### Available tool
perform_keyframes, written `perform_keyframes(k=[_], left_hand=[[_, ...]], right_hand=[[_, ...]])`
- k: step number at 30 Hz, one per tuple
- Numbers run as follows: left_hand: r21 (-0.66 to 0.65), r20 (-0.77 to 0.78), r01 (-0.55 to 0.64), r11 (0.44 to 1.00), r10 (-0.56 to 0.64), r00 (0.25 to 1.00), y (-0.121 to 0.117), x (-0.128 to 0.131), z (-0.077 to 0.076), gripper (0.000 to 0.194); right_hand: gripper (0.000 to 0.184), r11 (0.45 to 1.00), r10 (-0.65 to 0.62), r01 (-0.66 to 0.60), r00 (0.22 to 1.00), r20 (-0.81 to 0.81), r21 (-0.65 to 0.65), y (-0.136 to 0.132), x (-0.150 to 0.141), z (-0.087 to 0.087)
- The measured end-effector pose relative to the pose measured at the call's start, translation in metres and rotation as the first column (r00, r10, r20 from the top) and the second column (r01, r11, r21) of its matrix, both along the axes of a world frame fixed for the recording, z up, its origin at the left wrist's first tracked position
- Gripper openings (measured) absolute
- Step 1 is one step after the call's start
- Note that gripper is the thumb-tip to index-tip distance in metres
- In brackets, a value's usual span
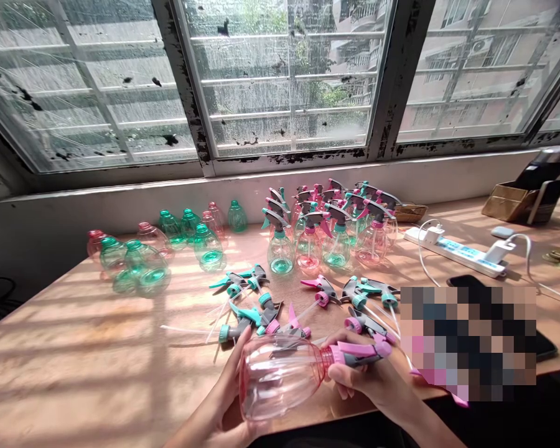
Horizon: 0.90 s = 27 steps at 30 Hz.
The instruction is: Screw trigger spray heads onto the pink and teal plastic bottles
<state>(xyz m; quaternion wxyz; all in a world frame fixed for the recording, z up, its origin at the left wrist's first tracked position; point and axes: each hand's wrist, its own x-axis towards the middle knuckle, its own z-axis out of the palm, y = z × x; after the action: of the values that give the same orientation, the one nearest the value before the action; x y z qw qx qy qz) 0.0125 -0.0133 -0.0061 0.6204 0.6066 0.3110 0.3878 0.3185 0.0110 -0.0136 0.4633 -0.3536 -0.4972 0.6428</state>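
So from here it's left hand (224,397) with fingers cupped round a clear pink bottle (280,382), sideways over the bench (84,361), and right hand (366,374) gripping the pink-and-grey sprayer (360,352) at its neck.

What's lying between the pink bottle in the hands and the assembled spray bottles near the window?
In the head view, loose spray heads in teal, pink and grey lie on the tabletop between the pink bottle and the assembled spray bottles.

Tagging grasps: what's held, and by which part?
A clear pink bottle, sideways: left grip on its base, right grip around its neck and the pink collar of the spray head.
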Motion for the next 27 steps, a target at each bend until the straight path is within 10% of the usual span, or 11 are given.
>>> perform_keyframes(k=[27], left_hand=[[0.090, -0.035, 0.018, 0.996, -0.015, 0.999, -0.001, 0.003, 0.005, 0.085]], right_hand=[[0.041, 1.000, 0.014, -0.014, 1.000, -0.004, 0.025, 0.003, -0.002, 0.002]])
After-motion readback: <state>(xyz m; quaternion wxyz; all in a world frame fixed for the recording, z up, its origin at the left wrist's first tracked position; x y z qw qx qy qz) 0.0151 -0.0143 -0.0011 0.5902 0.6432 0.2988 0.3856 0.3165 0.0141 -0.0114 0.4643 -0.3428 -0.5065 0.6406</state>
